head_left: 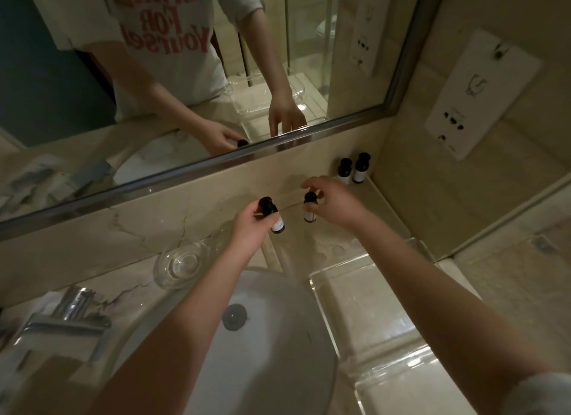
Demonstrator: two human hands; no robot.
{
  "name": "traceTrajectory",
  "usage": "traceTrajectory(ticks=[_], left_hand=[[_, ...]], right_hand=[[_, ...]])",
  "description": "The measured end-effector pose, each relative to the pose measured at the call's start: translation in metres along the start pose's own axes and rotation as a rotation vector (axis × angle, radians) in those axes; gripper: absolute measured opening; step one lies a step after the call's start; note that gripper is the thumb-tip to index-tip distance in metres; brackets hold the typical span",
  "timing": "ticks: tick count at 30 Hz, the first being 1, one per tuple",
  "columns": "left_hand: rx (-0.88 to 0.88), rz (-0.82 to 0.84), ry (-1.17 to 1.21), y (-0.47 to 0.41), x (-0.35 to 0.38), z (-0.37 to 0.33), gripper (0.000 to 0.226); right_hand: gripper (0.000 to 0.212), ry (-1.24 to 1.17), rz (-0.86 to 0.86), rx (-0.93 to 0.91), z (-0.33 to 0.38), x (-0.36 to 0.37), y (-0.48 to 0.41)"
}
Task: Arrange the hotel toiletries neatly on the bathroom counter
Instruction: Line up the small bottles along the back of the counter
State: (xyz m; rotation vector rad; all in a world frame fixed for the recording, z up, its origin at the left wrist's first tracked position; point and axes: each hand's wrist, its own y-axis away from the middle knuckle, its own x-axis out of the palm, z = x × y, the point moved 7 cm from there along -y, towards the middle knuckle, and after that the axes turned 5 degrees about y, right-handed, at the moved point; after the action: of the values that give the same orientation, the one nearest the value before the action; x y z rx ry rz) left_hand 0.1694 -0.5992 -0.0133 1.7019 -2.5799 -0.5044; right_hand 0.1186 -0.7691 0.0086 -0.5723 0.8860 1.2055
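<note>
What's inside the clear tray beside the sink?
No toiletries show in the tray, just its clear base. The right forearm covers its right side, so that part is unseen.

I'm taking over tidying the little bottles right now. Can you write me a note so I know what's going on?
Left hand holds a tilted bottle.
Right hand pinches the cap of an upright bottle.
Done: a corner bottle and its twin stand side by side at the far right.
Left: set both held bottles next to them in a row.
</note>
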Motion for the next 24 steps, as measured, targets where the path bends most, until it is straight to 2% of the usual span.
traceTrajectory(ticks=[3, 6, 12, 18, 24], left_hand=[[0.021, 0.008, -0.003, -0.001, 0.001, -0.008, 0.028], [0.021, 0.017, -0.007, -0.002, 0.001, -0.010, 0.028], [0.003, -0.002, -0.004, -0.008, 0.001, -0.011, 0.029], [-0.008, 0.027, -0.023, -0.006, 0.006, -0.005, 0.021], [-0.002, 0.034, -0.041, -0.007, 0.005, -0.007, 0.028]], right_hand=[[0.035, 0.196, 0.103, -0.072, 0.008, -0.008, -0.008], [0.034, 0.369, 0.131, -0.102, 0.013, -0.015, -0.013], [0.017, 0.434, 0.124, -0.122, 0.010, -0.022, -0.016], [0.029, 0.448, 0.129, -0.026, 0.005, -0.026, -0.020], [0.045, 0.452, 0.126, -0.025, 0.008, -0.032, -0.017]])
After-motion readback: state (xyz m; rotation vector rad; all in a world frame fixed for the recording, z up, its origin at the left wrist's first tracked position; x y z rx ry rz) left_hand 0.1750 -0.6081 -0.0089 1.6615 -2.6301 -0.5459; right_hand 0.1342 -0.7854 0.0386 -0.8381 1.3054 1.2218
